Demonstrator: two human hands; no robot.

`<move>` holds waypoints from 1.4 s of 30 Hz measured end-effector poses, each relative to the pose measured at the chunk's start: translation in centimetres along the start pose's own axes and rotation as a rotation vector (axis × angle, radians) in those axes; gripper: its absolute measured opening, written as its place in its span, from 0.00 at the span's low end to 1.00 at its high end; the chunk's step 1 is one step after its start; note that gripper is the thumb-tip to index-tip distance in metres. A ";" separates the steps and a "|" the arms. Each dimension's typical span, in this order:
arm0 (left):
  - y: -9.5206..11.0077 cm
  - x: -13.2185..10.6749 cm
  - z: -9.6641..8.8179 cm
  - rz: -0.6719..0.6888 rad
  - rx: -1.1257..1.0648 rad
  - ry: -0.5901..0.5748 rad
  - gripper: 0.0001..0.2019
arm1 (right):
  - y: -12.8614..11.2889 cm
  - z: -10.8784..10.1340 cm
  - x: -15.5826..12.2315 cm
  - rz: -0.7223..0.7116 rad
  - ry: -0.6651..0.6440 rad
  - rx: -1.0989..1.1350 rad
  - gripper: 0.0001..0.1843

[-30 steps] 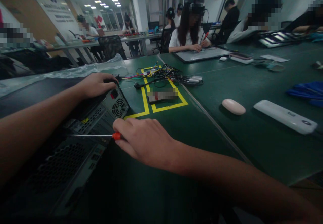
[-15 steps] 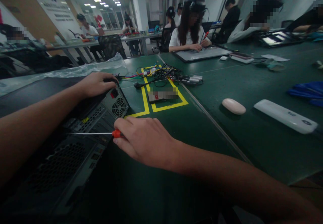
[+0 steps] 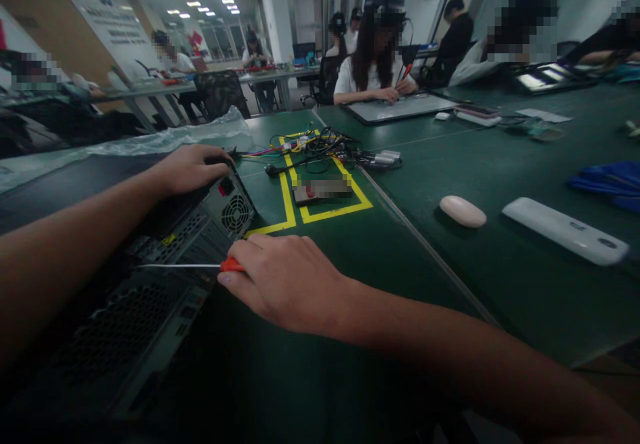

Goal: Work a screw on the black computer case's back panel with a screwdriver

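Observation:
A black computer case (image 3: 150, 284) lies on its side on the green table (image 3: 350, 337), its rear panel with a round fan grille (image 3: 235, 214) facing me. My right hand (image 3: 285, 281) is closed around a red-handled screwdriver (image 3: 200, 266) whose thin shaft points left against the case's rear panel. My left hand (image 3: 193, 167) rests fingers-down on the upper far corner of the case, pressing on it.
A yellow-taped rectangle (image 3: 325, 194) holds a flat part, with a tangle of cables (image 3: 325, 147) behind it. To the right lie a pink mouse (image 3: 463, 211), a white device (image 3: 565, 231) and blue cloth (image 3: 610, 181). Plastic wrap (image 3: 150, 141) lies at the far left. Other people work at tables beyond.
My right hand has rolled slightly on the screwdriver handle and shifted a little left; the left hand and case stay put.

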State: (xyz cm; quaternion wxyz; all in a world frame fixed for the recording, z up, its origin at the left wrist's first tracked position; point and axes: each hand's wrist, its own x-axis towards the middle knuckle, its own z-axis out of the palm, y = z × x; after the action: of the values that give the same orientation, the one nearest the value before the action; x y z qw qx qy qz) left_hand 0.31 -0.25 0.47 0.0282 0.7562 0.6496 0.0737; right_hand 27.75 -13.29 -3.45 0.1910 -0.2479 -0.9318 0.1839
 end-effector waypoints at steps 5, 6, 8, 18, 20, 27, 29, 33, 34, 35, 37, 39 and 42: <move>-0.1 0.0 0.0 0.023 -0.001 0.011 0.33 | 0.3 0.2 -0.2 -0.043 0.035 -0.041 0.16; -0.1 0.0 0.1 0.020 0.001 0.008 0.33 | 0.3 0.2 -0.2 -0.042 0.035 -0.058 0.15; 0.0 0.0 0.1 0.020 -0.004 0.009 0.33 | 0.3 0.2 -0.2 -0.035 0.039 -0.078 0.13; -0.2 0.0 0.1 0.017 -0.021 0.020 0.32 | 0.3 0.4 -0.3 -0.043 0.048 -0.072 0.13; -0.1 0.0 0.1 0.011 -0.020 0.019 0.32 | 0.3 0.4 -0.2 -0.041 0.052 -0.071 0.13; -0.2 0.1 0.2 -0.006 -0.012 0.018 0.32 | 0.2 0.3 -0.2 -0.033 0.028 -0.044 0.13; -0.3 0.2 0.2 -0.003 -0.003 0.021 0.32 | 0.1 0.5 -0.2 -0.036 0.031 -0.047 0.12; -0.5 0.3 0.1 0.017 0.002 0.007 0.31 | 0.2 0.6 -0.2 -0.048 0.036 -0.044 0.11; -0.6 0.3 0.0 0.021 0.002 0.003 0.31 | 0.2 0.7 -0.1 -0.048 0.037 -0.043 0.11; -0.7 0.3 0.0 0.027 0.000 0.005 0.30 | 0.2 0.6 -0.1 -0.046 0.037 -0.042 0.11; -0.8 0.4 0.0 0.042 -0.007 0.017 0.29 | 0.2 0.6 -0.1 -0.038 0.034 -0.043 0.10; -1.0 0.4 0.2 0.045 -0.021 0.041 0.27 | 0.1 0.5 0.0 -0.024 0.029 -0.047 0.10; -1.1 0.4 0.4 0.024 -0.047 0.085 0.26 | -0.1 0.4 0.0 -0.012 0.025 -0.051 0.09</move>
State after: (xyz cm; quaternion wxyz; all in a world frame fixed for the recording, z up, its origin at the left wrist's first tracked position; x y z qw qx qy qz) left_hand -0.60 0.37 0.00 0.0176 0.7594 0.6390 0.1213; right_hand 27.55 -13.49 -3.74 0.1973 -0.2496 -0.9352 0.1557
